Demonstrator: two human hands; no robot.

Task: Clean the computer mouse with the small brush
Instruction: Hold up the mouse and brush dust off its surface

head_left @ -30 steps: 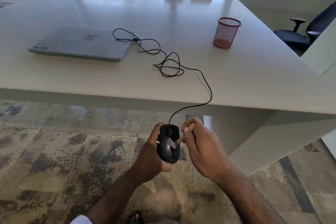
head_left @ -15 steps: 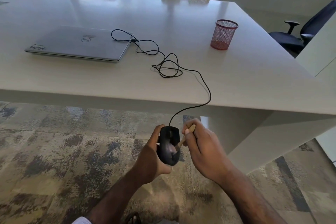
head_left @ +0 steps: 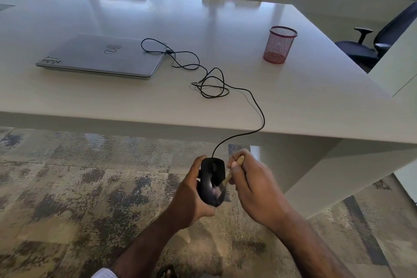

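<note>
Cleaning in progress: mouse (head_left: 212, 181) gripped in left hand (head_left: 191, 196), small brush (head_left: 232, 171) pinched in right hand (head_left: 252, 189), bristles on shell; remaining dirt impossible to judge

Closed laptop (head_left: 101, 56), mesh cup (head_left: 279, 45), seemingly empty

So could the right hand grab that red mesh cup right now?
Probably not: the right hand grips the small wooden brush, and the red mesh cup stands far back across the white table.
</note>
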